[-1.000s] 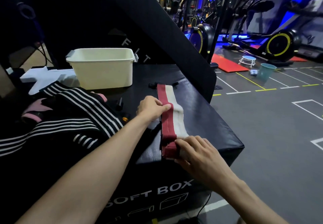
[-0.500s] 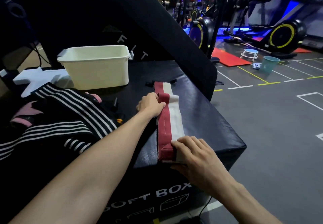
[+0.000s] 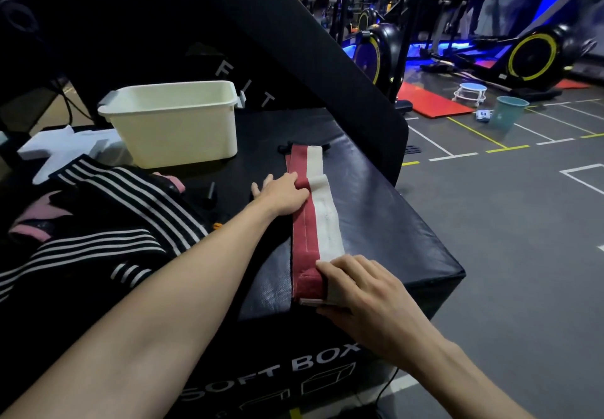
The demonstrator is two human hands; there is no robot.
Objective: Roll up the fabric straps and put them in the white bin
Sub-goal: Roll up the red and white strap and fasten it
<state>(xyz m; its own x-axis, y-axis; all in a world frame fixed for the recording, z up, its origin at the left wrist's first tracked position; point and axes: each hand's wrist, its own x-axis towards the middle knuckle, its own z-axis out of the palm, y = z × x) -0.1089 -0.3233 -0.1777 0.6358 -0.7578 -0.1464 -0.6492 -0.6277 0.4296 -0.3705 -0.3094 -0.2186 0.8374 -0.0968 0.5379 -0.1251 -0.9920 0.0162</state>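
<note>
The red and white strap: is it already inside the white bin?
No: the red and white strap lies flat on the black box, apart from the white bin.

The strap [image 3: 315,219] laid out on the black padded box [image 3: 385,222] is half dark red, half white, split lengthwise. Behind it on the box sits a creamy white bin [image 3: 176,124]. Left of the strap lie black straps with thin white stripes [image 3: 130,209], with pink fabric [image 3: 32,222] showing beneath them. White lettering marks the box's front.
</note>
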